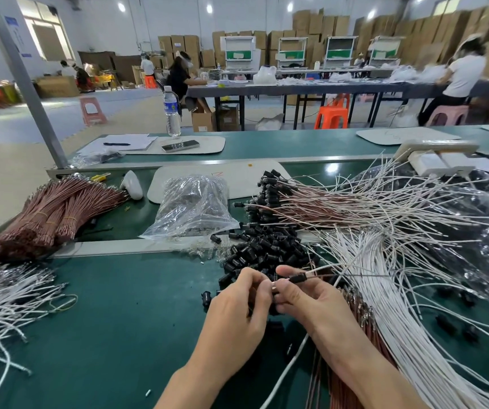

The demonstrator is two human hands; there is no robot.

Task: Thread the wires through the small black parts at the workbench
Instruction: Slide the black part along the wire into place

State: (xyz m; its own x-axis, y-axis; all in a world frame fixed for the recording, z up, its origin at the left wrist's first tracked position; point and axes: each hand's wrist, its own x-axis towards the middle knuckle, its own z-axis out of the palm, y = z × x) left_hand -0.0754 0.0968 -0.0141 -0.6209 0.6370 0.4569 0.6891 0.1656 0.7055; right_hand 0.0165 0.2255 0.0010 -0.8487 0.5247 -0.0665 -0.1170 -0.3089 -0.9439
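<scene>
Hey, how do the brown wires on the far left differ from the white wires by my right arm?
The brown wires are banded into tight bundles; the white wires lie loose and fanned out. The brown wires lie straight, the white wires curve. Both rest on the green bench.

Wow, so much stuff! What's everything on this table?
black parts: many, black, heap mid-bench
threaded wires: many, brown and white, behind heap
white wires: many, white, right side; more at left
brown bundles: several, reddish-brown, far left
plastic bag: one, clear, centre
water bottle: one, clear, back edge
phone: one, dark, back mat
held wire: one, pale, carries one black part, between hands
left hand: one, fingers pinch held wire's end
right hand: one, fingers pinch held wire
</scene>
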